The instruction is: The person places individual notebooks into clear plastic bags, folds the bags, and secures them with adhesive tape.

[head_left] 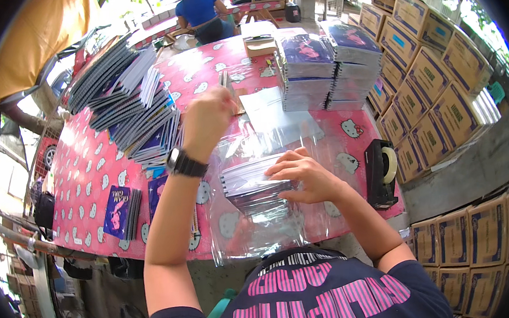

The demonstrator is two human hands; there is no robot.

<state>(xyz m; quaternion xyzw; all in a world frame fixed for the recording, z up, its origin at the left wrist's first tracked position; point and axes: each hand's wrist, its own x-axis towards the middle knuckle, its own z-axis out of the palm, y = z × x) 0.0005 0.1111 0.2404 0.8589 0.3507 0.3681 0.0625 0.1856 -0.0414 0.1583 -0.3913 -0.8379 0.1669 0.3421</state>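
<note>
A small stack of spiral notebooks [250, 180] lies in front of me on a sheet of clear plastic wrap [227, 227]. My right hand [306, 176] grips the right end of this stack, fingers over the top and thumb along the near side. Farther off, my left hand [218, 111] is raised with its fingers curled closed, a dark watch [186, 163] on that wrist. What those fingers hold, if anything, I cannot make out. Just beyond the stack lies a white sheet [272, 113], partly under or beside the plastic.
Piled spiral notebooks [137, 117] lean across the table's left side. Two tall notebook stacks [307, 71] stand at the far right. A black tape dispenser [381, 176] sits by the right edge. Cartons [428, 85] line the right. A person in blue [198, 11] is beyond the pink table.
</note>
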